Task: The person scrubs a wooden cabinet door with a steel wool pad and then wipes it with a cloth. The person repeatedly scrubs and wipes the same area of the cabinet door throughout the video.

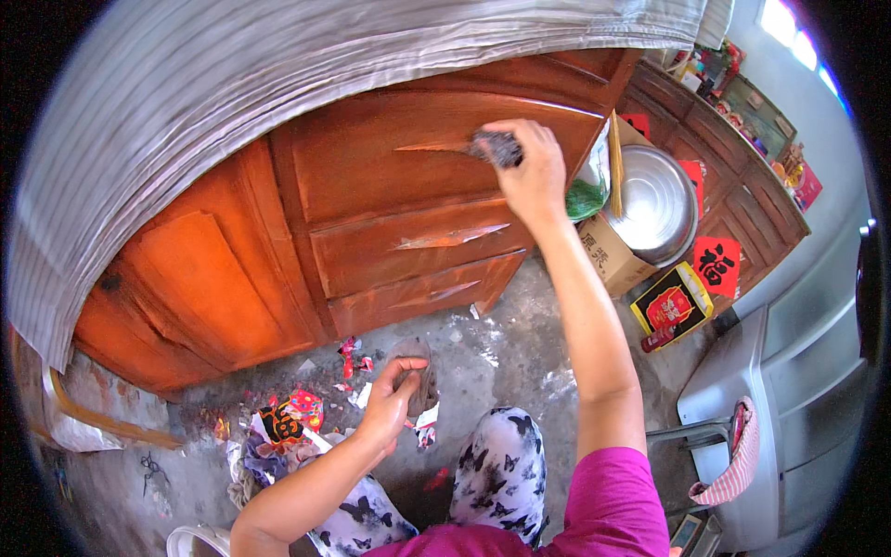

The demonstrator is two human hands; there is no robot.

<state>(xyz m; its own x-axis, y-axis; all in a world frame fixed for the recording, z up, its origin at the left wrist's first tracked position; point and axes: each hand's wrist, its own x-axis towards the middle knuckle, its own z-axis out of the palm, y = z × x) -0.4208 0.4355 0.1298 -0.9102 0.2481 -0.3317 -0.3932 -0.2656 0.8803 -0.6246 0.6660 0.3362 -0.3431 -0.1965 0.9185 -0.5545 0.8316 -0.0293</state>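
A dark grey scouring pad point(495, 147) is pressed against the top drawer front of a reddish-brown wooden cabinet point(371, 213), near the drawer's right end. The person's right hand point(531, 172) clenches it, fingers wrapped over the pad, arm stretched forward. Pale scraped streaks mark each of the three drawer fronts. The left hand point(394, 401) hangs lower, over the grey concrete floor point(520, 343), fingers loosely curled; whether it grips anything cannot be told. Just beyond it lies a brownish slipper point(419, 371). Torn red paper scraps point(295, 408) litter the floor to the left. To the right of the cabinet stands a cardboard box point(608, 255) carrying a round steel basin point(654, 204). A grey striped cloth point(278, 84) drapes over the cabinet top.
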